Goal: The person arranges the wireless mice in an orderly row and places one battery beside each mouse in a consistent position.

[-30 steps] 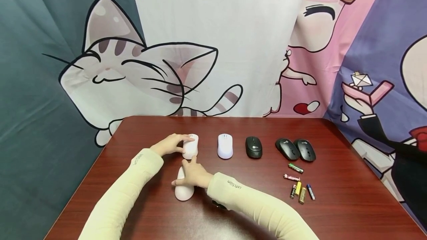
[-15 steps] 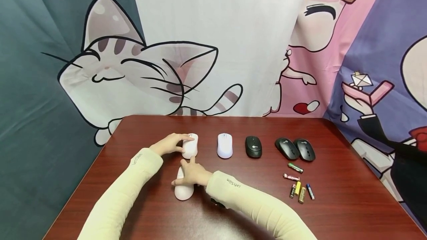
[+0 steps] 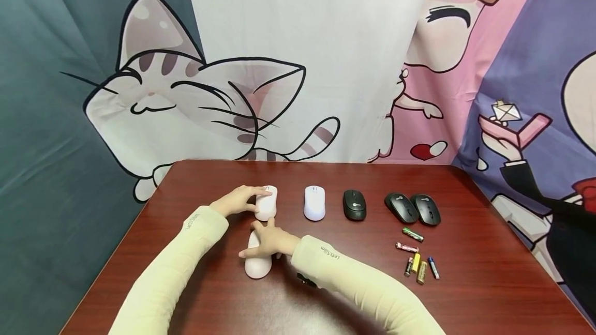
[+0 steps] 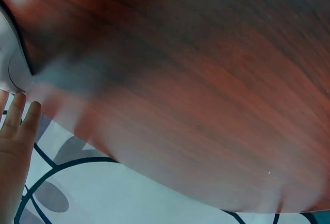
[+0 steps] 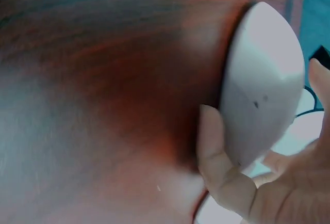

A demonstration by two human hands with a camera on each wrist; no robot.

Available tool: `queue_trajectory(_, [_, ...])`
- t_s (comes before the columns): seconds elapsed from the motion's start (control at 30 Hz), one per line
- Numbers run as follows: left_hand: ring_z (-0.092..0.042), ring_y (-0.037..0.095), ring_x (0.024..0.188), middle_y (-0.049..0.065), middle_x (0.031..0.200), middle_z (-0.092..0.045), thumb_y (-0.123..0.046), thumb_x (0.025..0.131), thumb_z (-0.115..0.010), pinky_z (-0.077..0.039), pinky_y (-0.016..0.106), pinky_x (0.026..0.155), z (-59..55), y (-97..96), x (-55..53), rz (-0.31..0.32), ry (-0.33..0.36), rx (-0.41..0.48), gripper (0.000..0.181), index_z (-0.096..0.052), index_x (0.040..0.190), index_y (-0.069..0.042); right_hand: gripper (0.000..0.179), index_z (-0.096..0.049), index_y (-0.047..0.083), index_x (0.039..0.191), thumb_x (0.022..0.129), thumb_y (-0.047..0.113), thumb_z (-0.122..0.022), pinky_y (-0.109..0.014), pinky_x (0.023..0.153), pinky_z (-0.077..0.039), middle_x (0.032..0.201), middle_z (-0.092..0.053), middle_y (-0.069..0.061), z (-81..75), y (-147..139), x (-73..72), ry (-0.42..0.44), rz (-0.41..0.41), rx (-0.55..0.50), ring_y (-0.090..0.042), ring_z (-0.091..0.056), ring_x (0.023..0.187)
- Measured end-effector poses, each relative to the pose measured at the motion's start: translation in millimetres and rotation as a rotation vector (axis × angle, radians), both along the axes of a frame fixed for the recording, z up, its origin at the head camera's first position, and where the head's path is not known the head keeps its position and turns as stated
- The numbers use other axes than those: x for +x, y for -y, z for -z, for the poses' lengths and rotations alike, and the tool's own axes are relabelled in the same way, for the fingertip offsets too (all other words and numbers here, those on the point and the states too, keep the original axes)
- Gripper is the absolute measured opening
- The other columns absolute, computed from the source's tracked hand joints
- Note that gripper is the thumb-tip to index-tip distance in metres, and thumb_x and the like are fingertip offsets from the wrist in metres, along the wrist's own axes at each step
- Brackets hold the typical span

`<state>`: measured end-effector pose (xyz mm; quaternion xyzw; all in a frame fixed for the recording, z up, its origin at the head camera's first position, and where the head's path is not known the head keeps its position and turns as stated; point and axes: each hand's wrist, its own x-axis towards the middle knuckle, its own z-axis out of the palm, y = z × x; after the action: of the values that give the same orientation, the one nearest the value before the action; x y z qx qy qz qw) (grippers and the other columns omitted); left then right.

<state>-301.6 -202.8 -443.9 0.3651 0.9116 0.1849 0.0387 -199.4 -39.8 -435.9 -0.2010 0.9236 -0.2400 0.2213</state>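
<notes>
Two white computer mice lie one behind the other on the left half of the table. My left hand [image 3: 237, 200] holds the farther mouse [image 3: 267, 208] from its left side, with a finger across its front part and the thumb at its near left edge. In the left wrist view only the side of that mouse [image 4: 10, 53] and some fingertips [image 4: 33, 110] show. The nearer mouse [image 3: 258, 269] is gripped by my right hand [image 3: 272, 241], which reaches over it from the right. The right wrist view shows a digit along the edge of this mouse [image 5: 265, 79].
A third white mouse [image 3: 314, 203] stands right of the hands, then a black mouse [image 3: 355, 206]. Farther right are two more black mice [image 3: 401, 208], side by side. Several loose batteries [image 3: 416, 263] lie in front of them on the brown table [image 3: 484, 278]. A printed curtain [image 3: 307, 25] hangs behind.
</notes>
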Motion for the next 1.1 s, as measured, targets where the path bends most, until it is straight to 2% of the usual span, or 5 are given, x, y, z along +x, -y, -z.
queue_trajectory(0.4, [-0.05, 0.035, 0.124, 0.02, 0.134, -0.054, -0.002, 0.078, -0.071, -0.043, 0.046, 0.099, -3.2, -6.6, 1.9, 0.017, 0.003, -0.028, 0.053, -0.056, 0.129, -0.003, 0.078, -0.03, 0.023, 0.145, 0.081, 0.051, -0.066, -0.033, 0.073, -0.049, 0.114, -0.039, -0.013, -21.7, -35.8, 0.1, -0.118, -0.135, 0.048, -0.03, -0.062, 0.083])
queue_trajectory(0.57, [-0.049, 0.037, 0.125, 0.021, 0.132, -0.054, 0.0, 0.079, -0.07, -0.041, 0.048, 0.1, -7.4, -8.5, 6.2, -0.001, 0.018, -0.054, 0.052, -0.055, 0.129, -0.001, 0.073, -0.033, 0.02, 0.144, 0.084, 0.047, -0.065, -0.031, 0.07, -0.046, 0.107, -0.039, -0.011, -35.6, -60.9, -1.7, -0.147, -0.168, -0.026, -0.018, -0.056, 0.071])
queue_trajectory(0.77, [-0.048, 0.039, 0.126, 0.022, 0.132, -0.054, 0.005, 0.079, -0.067, -0.042, 0.049, 0.1, -11.2, -9.6, 11.3, -0.03, 0.006, -0.075, 0.051, -0.057, 0.128, -0.002, 0.055, -0.042, 0.018, 0.137, 0.089, 0.038, -0.062, -0.039, 0.081, -0.048, 0.114, -0.048, -0.014, -50.8, -101.9, -8.3, -0.21, -0.176, -0.152, -0.024, -0.06, 0.09])
queue_trajectory(0.97, [-0.048, 0.041, 0.125, 0.026, 0.13, -0.054, 0.003, 0.08, -0.063, -0.04, 0.052, 0.1, -12.7, -5.6, 22.2, -0.035, -0.038, -0.045, 0.045, -0.058, 0.125, -0.001, 0.037, -0.053, 0.012, 0.121, 0.088, 0.027, -0.062, -0.041, 0.079, -0.048, 0.112, -0.055, -0.016, -49.0, -146.7, -26.8, -0.42, -0.141, -0.146, -0.029, -0.059, 0.094])
queue_trajectory(1.1, [-0.051, 0.04, 0.121, 0.024, 0.127, -0.056, 0.002, 0.081, -0.062, -0.041, 0.052, 0.099, -11.9, -5.1, 32.4, -0.031, -0.084, -0.018, 0.043, -0.059, 0.124, -0.002, 0.024, -0.06, 0.011, 0.11, 0.087, 0.017, -0.063, -0.044, 0.081, -0.047, 0.106, -0.058, -0.009, -41.6, -181.6, -46.2, -0.685, -0.185, -0.086, -0.028, -0.056, 0.097])
